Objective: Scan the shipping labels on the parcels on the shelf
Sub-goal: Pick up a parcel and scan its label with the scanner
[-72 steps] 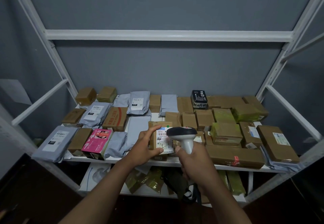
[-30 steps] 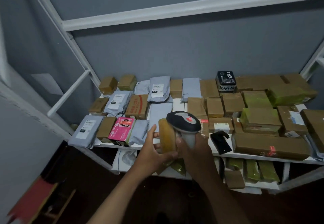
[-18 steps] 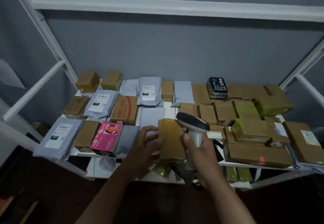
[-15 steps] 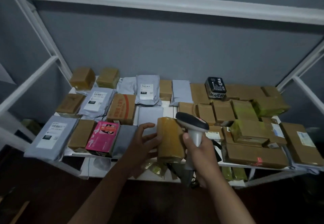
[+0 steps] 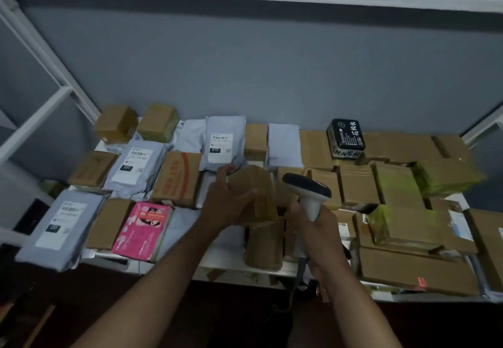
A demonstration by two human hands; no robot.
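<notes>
Center frame: left hand grips a brown taped parcel over the shelf; right hand wraps fingers round scanner handle, just beside it.

Brown taped parcel held tilted above shelf; label hidden. White-handled scanner gripped just beside it.

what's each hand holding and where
Left hand grips the tape-wrapped brown parcel by its left side; right hand grips the scanner by its handle.
</notes>
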